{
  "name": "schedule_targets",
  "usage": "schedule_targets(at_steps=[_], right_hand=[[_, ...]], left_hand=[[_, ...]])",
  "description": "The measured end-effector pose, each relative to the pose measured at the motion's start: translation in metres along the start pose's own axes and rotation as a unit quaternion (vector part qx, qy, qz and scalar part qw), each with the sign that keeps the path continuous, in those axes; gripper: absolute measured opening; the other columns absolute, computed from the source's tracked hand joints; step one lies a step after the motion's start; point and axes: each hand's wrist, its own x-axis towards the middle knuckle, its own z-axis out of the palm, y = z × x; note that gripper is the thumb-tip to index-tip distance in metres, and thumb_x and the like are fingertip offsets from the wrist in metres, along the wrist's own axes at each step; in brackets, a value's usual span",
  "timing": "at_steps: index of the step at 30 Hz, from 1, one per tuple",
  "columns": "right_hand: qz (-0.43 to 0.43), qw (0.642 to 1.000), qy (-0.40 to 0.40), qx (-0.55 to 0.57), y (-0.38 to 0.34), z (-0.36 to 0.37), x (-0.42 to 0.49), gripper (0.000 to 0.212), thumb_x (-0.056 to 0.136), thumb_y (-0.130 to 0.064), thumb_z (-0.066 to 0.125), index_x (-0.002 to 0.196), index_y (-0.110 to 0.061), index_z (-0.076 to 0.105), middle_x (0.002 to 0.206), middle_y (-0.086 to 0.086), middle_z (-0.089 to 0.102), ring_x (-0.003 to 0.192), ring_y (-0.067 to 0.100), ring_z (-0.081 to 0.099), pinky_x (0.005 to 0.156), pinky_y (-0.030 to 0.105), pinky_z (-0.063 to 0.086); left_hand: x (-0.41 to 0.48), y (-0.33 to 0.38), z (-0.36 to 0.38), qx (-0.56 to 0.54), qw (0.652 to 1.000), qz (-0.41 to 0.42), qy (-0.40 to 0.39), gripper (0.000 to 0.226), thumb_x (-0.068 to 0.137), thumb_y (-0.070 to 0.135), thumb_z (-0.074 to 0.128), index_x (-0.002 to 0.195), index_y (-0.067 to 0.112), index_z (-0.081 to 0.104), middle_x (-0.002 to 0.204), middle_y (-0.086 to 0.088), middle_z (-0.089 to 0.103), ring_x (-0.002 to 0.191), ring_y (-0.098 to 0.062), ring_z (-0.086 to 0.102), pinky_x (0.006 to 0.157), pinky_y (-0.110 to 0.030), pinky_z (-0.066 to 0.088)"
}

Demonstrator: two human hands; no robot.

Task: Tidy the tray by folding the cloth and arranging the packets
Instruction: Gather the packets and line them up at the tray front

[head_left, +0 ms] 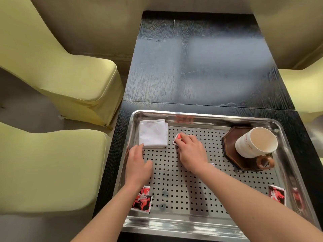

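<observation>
Soft, even daylight, moderately bright; source seems beyond far end, judging by pale sheen across dark table [206,63]. Sheen washes out wood grain mid-table, looks hazy. Steel tray [192,226] rim throws streaky highlights, red reflections on far and right walls. Shadows faint, short, under hands and cup [255,142]. Wide-angle bend: chairs [57,70] and table edges bow outward. Corners soft, smeared; centre fairly sharp. Slight compression blur on packets [142,199].

Tray [206,222] centre perforated floor open, free lane 6 to 12 o'clock. Blockers: folded cloth [153,133] at 10, cup [255,142] on saucer [230,145] at 2, packets at 7 [142,199] and 4 [277,194].
</observation>
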Motion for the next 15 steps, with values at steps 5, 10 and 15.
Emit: schedule_targets(at_steps=[5, 10, 15], right_hand=[[-0.004, 1.000, -0.016, 0.001, 0.000, 0.008, -0.039, 0.044, 0.102, -0.032, 0.045, 0.145, -0.033, 0.041, 0.160, -0.003, 0.033, 0.140, 0.027, 0.029, 0.108, 0.046, 0.034], [-0.012, 0.999, -0.048, 0.020, -0.004, 0.015, -0.089, 0.046, 0.102, -0.030, 0.044, 0.146, -0.039, 0.039, 0.163, -0.006, 0.027, 0.142, 0.027, 0.027, 0.108, 0.046, 0.036], [0.056, 0.992, -0.037, 0.105, 0.008, 0.006, -0.134, 0.049, 0.102, -0.032, 0.047, 0.150, -0.038, 0.037, 0.165, -0.006, 0.022, 0.148, 0.022, 0.021, 0.119, 0.045, 0.026]], left_hand=[[-0.042, -0.018, -0.001, 0.057, 0.998, 0.023, -0.019, 0.055, 0.088, 0.012, 0.059, 0.141, 0.019, 0.048, 0.139, 0.001, 0.047, 0.120, -0.008, 0.043, 0.102, -0.027, 0.038], [-0.092, -0.031, 0.000, 0.214, 0.974, 0.042, -0.068, 0.044, 0.092, 0.036, 0.055, 0.135, 0.032, 0.049, 0.133, 0.009, 0.047, 0.118, -0.008, 0.043, 0.103, -0.029, 0.039], [-0.109, -0.029, 0.000, 0.229, 0.970, 0.028, -0.074, 0.046, 0.091, 0.039, 0.056, 0.136, 0.030, 0.051, 0.134, 0.004, 0.047, 0.122, -0.016, 0.042, 0.100, -0.035, 0.043]])
